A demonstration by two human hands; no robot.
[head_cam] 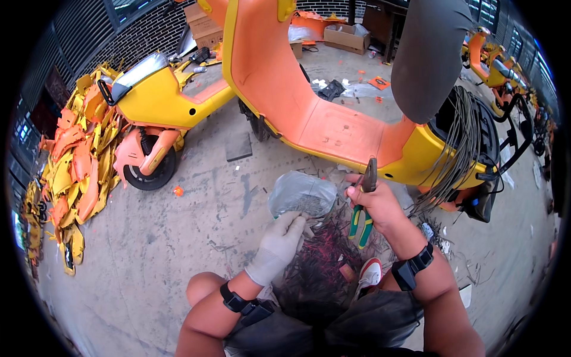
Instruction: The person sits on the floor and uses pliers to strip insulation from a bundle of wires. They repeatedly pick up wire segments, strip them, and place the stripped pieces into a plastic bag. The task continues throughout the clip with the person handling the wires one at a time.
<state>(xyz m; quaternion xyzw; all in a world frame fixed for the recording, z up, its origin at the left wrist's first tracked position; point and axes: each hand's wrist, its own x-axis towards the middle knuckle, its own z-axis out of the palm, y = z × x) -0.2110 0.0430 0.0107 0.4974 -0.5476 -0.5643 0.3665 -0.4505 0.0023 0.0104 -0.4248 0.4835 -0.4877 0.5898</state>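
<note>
My left hand (279,241), in a pale knit glove, has its fingers pinched together at the near edge of a clear plastic bag (292,192); whether something small is between them I cannot tell. Short thin wire pieces (310,205) lie in the bag. My bare right hand (381,203) holds combination pliers (369,178) with green and yellow handles, jaws pointing away from me. Below both hands, a heap of dark and red wire scraps (328,254) lies on the floor between my legs. A bundle of long grey cables (455,143) hangs over the yellow scooter's rear end.
A yellow and orange scooter body (343,129) stands just ahead, with a dark seat (430,58) raised. Another scooter front (156,98) and a pile of plastic panels (82,156) are at left. Cardboard boxes (345,39) stand farther back. My shoe (371,272) is beside the scraps.
</note>
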